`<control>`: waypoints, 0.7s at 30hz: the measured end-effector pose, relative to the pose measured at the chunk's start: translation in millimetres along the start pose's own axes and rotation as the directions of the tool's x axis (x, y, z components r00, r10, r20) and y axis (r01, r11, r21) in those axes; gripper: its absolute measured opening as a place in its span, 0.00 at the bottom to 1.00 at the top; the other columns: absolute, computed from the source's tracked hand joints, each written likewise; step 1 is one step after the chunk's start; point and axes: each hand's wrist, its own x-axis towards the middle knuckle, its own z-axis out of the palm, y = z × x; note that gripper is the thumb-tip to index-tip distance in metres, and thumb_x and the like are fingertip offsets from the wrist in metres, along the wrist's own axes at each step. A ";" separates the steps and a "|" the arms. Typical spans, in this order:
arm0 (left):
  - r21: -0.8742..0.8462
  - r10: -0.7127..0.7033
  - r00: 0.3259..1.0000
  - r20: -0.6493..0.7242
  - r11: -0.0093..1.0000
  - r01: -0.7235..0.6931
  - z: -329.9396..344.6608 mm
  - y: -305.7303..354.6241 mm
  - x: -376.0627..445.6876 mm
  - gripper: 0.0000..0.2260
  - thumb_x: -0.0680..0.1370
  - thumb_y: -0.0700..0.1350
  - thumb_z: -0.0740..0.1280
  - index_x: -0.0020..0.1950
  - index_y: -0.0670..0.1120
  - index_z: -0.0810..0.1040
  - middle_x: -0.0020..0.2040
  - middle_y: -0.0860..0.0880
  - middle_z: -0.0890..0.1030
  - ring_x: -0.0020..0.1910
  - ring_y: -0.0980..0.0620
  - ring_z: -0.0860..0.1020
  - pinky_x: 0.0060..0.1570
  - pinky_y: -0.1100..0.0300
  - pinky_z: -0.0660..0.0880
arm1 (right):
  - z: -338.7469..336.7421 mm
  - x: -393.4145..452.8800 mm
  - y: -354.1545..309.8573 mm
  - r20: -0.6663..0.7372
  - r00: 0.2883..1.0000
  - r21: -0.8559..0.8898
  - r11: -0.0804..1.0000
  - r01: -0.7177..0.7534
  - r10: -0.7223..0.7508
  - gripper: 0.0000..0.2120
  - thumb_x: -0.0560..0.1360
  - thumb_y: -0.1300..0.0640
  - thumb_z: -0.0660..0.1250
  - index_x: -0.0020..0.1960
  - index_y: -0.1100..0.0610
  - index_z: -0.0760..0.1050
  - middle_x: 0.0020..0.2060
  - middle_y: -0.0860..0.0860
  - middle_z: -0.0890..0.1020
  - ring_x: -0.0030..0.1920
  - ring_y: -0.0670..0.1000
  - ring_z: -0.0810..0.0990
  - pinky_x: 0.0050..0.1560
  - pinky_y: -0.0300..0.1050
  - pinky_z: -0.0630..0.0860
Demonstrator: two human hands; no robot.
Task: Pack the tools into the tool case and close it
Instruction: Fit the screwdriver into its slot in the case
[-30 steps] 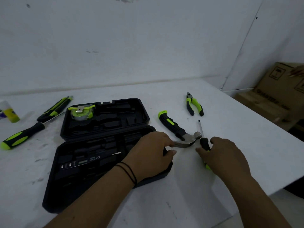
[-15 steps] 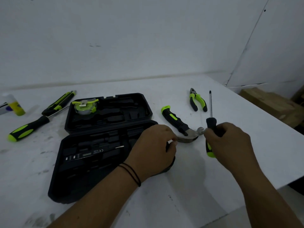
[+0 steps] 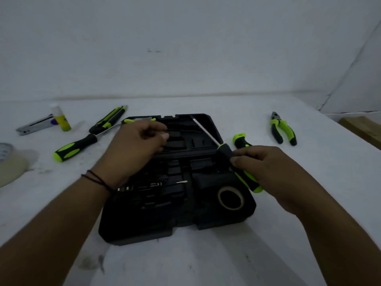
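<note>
The black tool case (image 3: 144,230) lies open on the white table, with a tape roll (image 3: 231,198) in its near right pocket. My right hand (image 3: 266,170) grips a black-and-green screwdriver (image 3: 228,154) over the case, its shaft pointing up-left across the far half. Over the far half hovers my left hand (image 3: 136,143), fingers loosely curled with nothing in them, hiding the tape measure. The hammer's green-tipped handle (image 3: 240,140) pokes out behind my right hand. Pliers (image 3: 282,129) lie at the right; another screwdriver (image 3: 76,146) and a utility knife (image 3: 109,119) lie at the left.
A glue stick (image 3: 60,118) and a metal stapler (image 3: 34,125) sit at the far left. A clear tape roll (image 3: 8,162) is at the left edge. A cardboard box (image 3: 362,126) stands beyond the table's right edge.
My right hand lifted the screwdriver off the table and carried it over the case. My left hand left the case's right edge and moved up over the far half.
</note>
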 end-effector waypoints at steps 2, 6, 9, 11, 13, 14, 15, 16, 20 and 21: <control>0.052 0.003 1.000 0.014 0.999 -0.003 -15.9 -6.3 4.2 0.12 0.74 0.42 0.69 0.57 0.47 0.78 0.48 0.50 0.82 0.47 0.52 0.80 0.52 0.60 0.77 | 7.8 8.7 -4.8 0.075 0.997 -0.029 0.999 0.025 -0.023 0.08 0.72 0.53 0.68 0.37 0.44 0.81 0.39 0.49 0.85 0.45 0.50 0.82 0.42 0.40 0.74; 0.019 -0.023 0.999 0.043 1.000 0.023 -31.6 -11.7 5.9 0.15 0.75 0.43 0.68 0.61 0.47 0.77 0.52 0.48 0.82 0.49 0.52 0.81 0.51 0.60 0.79 | 20.1 25.2 -11.2 0.203 0.978 -0.083 0.994 0.071 -0.053 0.06 0.71 0.52 0.68 0.43 0.42 0.82 0.41 0.47 0.85 0.48 0.50 0.82 0.50 0.43 0.75; -0.031 -0.039 0.997 0.060 0.999 0.041 -40.5 -15.1 5.4 0.08 0.75 0.40 0.66 0.52 0.46 0.81 0.44 0.44 0.84 0.40 0.50 0.82 0.40 0.64 0.80 | 24.0 36.6 -16.2 0.275 0.960 -0.096 0.992 0.086 -0.057 0.07 0.71 0.52 0.68 0.42 0.41 0.82 0.38 0.46 0.85 0.43 0.50 0.82 0.47 0.42 0.72; -0.049 -0.056 0.996 0.073 0.997 0.060 -47.6 -19.4 5.9 0.05 0.75 0.40 0.66 0.47 0.45 0.81 0.39 0.46 0.84 0.35 0.53 0.80 0.34 0.66 0.77 | 24.1 43.9 -17.9 0.307 0.950 -0.080 0.993 0.088 -0.060 0.08 0.72 0.54 0.68 0.44 0.42 0.82 0.37 0.44 0.85 0.42 0.45 0.82 0.49 0.39 0.74; -0.061 -0.080 0.992 0.098 0.994 0.086 -53.4 -23.6 6.3 0.04 0.75 0.41 0.66 0.44 0.46 0.81 0.36 0.48 0.83 0.33 0.54 0.79 0.32 0.65 0.76 | 23.1 51.0 -18.0 0.315 0.946 -0.073 0.992 0.100 -0.072 0.09 0.72 0.55 0.68 0.46 0.42 0.83 0.42 0.45 0.86 0.48 0.46 0.82 0.56 0.42 0.75; -0.048 -0.085 0.991 0.107 0.995 0.091 -55.4 -25.4 6.1 0.04 0.74 0.41 0.67 0.44 0.46 0.81 0.36 0.49 0.83 0.32 0.55 0.78 0.31 0.65 0.75 | 22.4 53.8 -17.9 0.314 0.946 -0.081 0.990 0.113 -0.082 0.08 0.72 0.54 0.68 0.47 0.42 0.82 0.43 0.45 0.86 0.49 0.46 0.82 0.58 0.43 0.75; -0.027 -0.085 0.990 0.109 0.996 0.088 -56.5 -26.9 5.9 0.04 0.74 0.42 0.67 0.43 0.46 0.82 0.36 0.50 0.84 0.32 0.56 0.77 0.30 0.65 0.75 | 22.1 56.5 -18.2 0.312 0.946 -0.090 0.988 0.123 -0.089 0.08 0.71 0.53 0.68 0.47 0.41 0.82 0.44 0.45 0.86 0.49 0.46 0.82 0.59 0.45 0.75; -0.008 -0.078 0.991 0.105 0.997 0.080 -57.2 -28.2 5.7 0.04 0.74 0.42 0.67 0.43 0.46 0.82 0.36 0.50 0.84 0.31 0.57 0.77 0.30 0.66 0.74 | 21.1 59.2 -18.6 0.308 0.947 -0.097 0.987 0.129 -0.093 0.08 0.71 0.52 0.69 0.47 0.41 0.82 0.44 0.44 0.85 0.49 0.45 0.82 0.59 0.46 0.75; 0.067 -0.045 0.997 0.060 0.997 0.041 -55.1 -29.2 5.4 0.04 0.74 0.43 0.68 0.42 0.48 0.83 0.34 0.55 0.83 0.29 0.63 0.75 0.31 0.72 0.71 | 15.9 68.4 -21.1 0.294 0.948 -0.126 0.979 0.160 -0.117 0.09 0.68 0.49 0.71 0.48 0.42 0.82 0.43 0.38 0.84 0.47 0.40 0.81 0.51 0.32 0.75; 0.078 -0.042 0.998 0.048 0.996 0.038 -54.4 -29.0 4.9 0.04 0.73 0.43 0.68 0.42 0.48 0.83 0.33 0.56 0.83 0.29 0.63 0.76 0.31 0.74 0.71 | 14.6 70.2 -21.8 0.279 0.952 -0.129 0.977 0.168 -0.127 0.10 0.67 0.49 0.72 0.47 0.42 0.82 0.42 0.37 0.84 0.46 0.38 0.81 0.46 0.27 0.74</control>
